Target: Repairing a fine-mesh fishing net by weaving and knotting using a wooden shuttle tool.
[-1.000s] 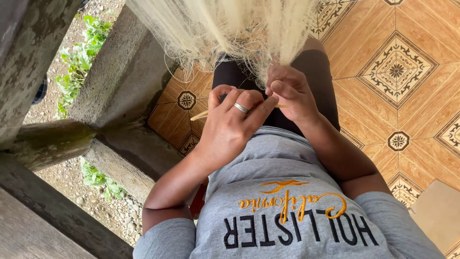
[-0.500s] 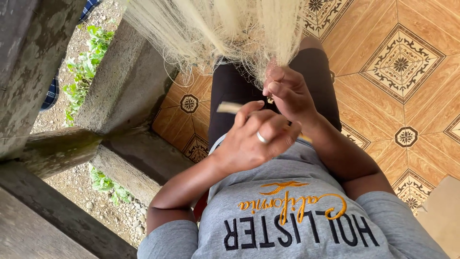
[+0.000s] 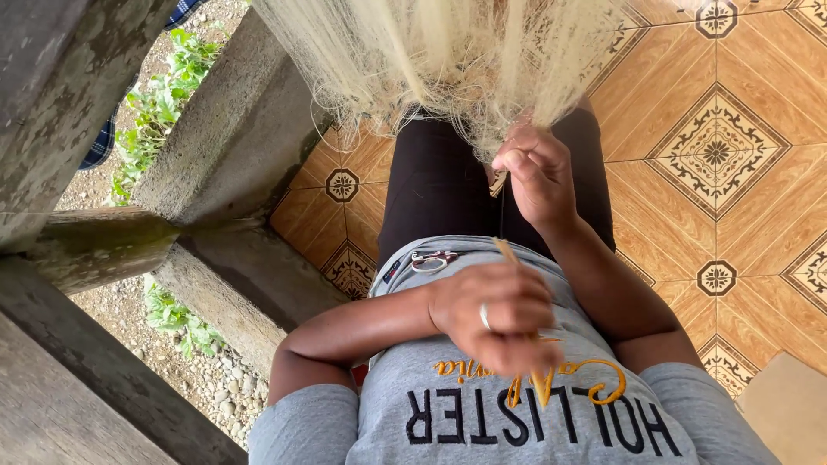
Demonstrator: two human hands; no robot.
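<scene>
Overhead, pale netting [image 3: 448, 60] hangs; right hand [image 3: 538, 172] pinches it, left hand [image 3: 500, 314] grips a wooden needle [image 3: 508, 254].

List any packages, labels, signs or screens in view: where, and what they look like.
No packages, signs or screens.
Shirt print: on the grey shirt's chest, below the left hand; dark block letters plus orange script.
Small tag: at the waistband edge, dark with a red spot, too small to read.
</scene>
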